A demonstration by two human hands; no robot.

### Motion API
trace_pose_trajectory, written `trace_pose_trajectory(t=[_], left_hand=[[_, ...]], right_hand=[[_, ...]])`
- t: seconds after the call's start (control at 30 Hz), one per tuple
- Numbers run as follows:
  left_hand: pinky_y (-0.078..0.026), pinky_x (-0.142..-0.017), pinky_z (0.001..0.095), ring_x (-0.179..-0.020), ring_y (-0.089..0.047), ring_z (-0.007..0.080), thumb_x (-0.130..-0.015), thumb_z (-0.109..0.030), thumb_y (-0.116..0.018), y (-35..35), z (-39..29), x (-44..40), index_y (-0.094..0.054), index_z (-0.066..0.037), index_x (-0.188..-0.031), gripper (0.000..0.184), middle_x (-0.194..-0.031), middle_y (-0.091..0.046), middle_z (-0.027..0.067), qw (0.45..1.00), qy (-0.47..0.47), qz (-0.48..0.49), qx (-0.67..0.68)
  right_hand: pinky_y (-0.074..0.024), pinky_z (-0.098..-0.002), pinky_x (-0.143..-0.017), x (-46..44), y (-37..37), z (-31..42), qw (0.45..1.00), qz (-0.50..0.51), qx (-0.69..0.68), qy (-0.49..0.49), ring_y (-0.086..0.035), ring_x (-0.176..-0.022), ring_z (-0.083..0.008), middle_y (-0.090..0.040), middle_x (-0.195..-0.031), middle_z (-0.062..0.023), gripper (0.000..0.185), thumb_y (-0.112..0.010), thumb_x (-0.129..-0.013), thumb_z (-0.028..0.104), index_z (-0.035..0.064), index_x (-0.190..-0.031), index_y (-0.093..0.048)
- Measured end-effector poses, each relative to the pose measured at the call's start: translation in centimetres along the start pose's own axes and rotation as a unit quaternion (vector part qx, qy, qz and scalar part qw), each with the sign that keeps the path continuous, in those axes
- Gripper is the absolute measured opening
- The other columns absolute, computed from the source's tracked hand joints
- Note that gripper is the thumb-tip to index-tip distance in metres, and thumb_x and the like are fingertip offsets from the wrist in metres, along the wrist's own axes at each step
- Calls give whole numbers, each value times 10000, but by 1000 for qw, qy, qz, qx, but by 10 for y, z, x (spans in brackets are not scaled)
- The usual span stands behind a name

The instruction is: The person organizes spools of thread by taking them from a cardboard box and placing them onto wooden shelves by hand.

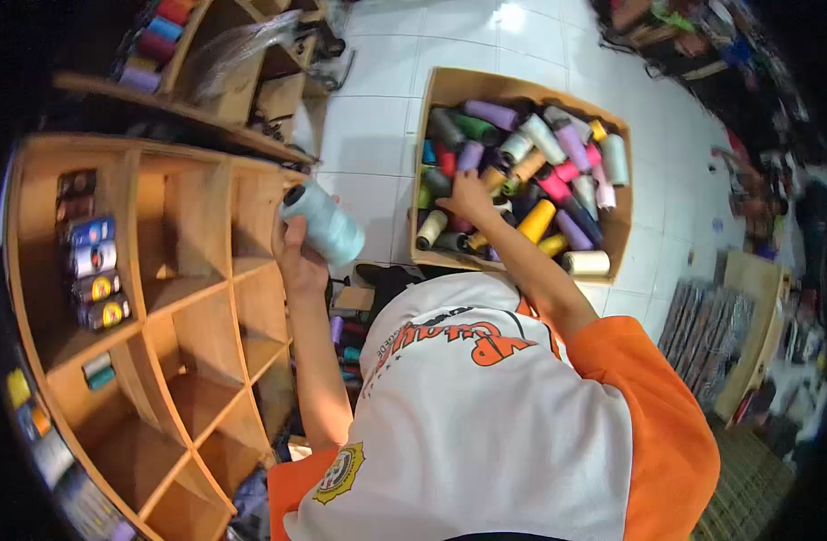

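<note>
My left hand [302, 261] is closed around a light blue thread spool [328, 225], tilted with its dark core end up and to the left. It is beside the wooden shelf. My right hand [468, 198] reaches into a cardboard box [514, 263] full of thread spools, thumb spread from the fingers. Its fingertips are at the lower end of a purple thread spool [470, 156]; a firm grip on it is not visible. Around that hand lie a cream spool [431, 229], a yellow spool [537, 220] and a dark green spool [475, 129].
A wooden cubby shelf [186, 298] stands on the left, with several small labelled packs [94, 259] in one compartment. Another shelf [183, 108] with spools is behind it. White floor tiles [368, 135] surround the box. Wrapped bundles [705, 320] lean at the right.
</note>
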State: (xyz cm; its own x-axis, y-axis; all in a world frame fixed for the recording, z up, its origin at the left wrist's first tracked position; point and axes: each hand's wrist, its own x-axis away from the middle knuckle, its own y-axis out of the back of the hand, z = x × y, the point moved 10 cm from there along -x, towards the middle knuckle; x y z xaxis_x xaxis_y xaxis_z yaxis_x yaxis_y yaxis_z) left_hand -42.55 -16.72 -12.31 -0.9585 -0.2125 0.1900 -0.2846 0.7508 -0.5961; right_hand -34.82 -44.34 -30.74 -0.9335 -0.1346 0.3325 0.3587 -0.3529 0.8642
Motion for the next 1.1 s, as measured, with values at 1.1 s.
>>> trace_pose_trajectory(t=[1.1], left_hand=[[-481,-843,371,-997,-626,279,-678,-253,-787,544,-552,297,-599,-42,-1106,513,-1051,-659,155,480,-436,-666,-369]], right_hand=[[-371,-221,-533,67,-13,303,802,423,-416,61,-475,-613,-75,-568,-778,2,440,-758,-696,163,-28,-1048,-577]])
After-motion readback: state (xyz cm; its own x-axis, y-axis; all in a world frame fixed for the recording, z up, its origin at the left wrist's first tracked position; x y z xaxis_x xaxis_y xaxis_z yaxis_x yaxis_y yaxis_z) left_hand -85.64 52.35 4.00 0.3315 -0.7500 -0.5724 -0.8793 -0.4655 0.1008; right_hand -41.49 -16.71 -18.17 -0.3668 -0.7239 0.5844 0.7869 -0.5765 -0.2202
